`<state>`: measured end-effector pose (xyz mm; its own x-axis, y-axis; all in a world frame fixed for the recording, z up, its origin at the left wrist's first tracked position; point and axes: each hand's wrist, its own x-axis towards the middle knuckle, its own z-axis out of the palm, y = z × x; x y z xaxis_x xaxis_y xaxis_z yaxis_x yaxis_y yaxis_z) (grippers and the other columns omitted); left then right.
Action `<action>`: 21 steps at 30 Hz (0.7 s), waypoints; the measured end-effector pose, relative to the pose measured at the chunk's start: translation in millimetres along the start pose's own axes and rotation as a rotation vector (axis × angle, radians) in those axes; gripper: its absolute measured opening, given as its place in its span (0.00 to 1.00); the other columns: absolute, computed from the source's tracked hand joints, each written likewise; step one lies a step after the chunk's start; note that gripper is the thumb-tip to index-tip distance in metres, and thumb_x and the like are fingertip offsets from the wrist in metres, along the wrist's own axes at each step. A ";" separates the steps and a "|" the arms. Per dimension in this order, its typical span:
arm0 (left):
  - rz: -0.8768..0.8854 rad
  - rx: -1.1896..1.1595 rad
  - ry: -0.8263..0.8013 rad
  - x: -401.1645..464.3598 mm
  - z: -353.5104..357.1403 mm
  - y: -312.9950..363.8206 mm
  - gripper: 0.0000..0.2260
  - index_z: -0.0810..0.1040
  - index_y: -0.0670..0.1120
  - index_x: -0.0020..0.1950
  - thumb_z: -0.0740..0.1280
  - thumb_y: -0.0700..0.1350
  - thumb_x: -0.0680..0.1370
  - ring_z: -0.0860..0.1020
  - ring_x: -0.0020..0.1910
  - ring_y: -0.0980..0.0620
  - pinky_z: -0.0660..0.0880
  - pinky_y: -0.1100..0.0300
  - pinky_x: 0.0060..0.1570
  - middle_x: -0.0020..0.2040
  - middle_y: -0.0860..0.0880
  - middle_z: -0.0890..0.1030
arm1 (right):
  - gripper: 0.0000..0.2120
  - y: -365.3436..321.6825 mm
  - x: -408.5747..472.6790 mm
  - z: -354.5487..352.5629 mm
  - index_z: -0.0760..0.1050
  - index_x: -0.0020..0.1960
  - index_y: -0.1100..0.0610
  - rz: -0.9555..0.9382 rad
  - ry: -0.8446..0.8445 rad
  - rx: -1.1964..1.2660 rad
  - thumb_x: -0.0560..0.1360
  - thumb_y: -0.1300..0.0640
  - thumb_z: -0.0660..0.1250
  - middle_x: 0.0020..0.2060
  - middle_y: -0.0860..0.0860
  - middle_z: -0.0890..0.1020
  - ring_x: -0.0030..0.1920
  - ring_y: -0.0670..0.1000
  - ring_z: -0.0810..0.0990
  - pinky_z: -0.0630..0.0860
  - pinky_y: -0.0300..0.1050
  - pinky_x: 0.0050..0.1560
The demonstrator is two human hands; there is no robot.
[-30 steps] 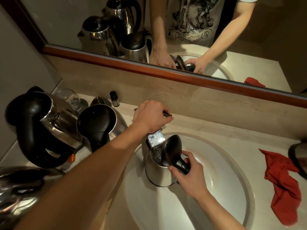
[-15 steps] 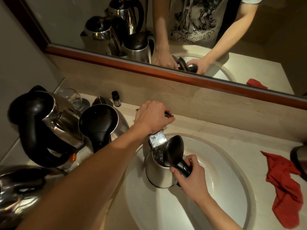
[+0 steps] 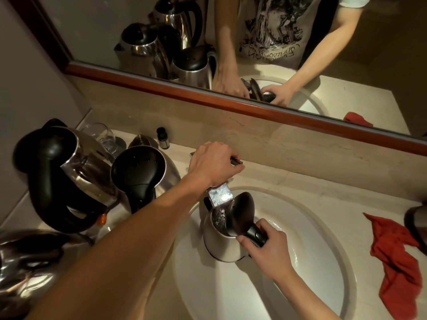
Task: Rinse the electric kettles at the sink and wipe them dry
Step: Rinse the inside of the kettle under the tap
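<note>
Beside spare kettles [image 3: 143,172], right fingers [image 3: 265,248] grip kettle handle [image 3: 255,235]; left fingers [image 3: 231,168] seemingly clasp tap [image 3: 219,194].

Over the last second I see very little change: my right hand [image 3: 269,248] has drifted a touch lower and to the right in view, carrying the open kettle [image 3: 221,241] with it by its black handle, so the kettle now sits a shade further below the faucet spout [image 3: 219,195]. My left hand [image 3: 213,165] on the faucet lever has edged slightly right as well, though that may be only my head shifting.
</note>
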<state>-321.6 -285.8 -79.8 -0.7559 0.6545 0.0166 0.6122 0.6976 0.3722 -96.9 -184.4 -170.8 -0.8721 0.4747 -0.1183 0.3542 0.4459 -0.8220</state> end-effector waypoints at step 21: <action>0.011 0.010 0.013 -0.6 -2.5 1.3 0.14 0.85 0.57 0.55 0.65 0.61 0.78 0.79 0.52 0.47 0.67 0.56 0.48 0.50 0.53 0.85 | 0.23 5.7 5.2 -0.8 0.67 0.31 0.53 0.089 0.007 -0.121 0.61 0.37 0.74 0.28 0.50 0.74 0.27 0.56 0.73 0.78 0.59 0.32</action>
<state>-321.0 -286.0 -77.0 -0.7522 0.6581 0.0324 0.6224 0.6935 0.3628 -99.1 -178.8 -175.7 -0.8336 0.5211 -0.1835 0.4683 0.4903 -0.7350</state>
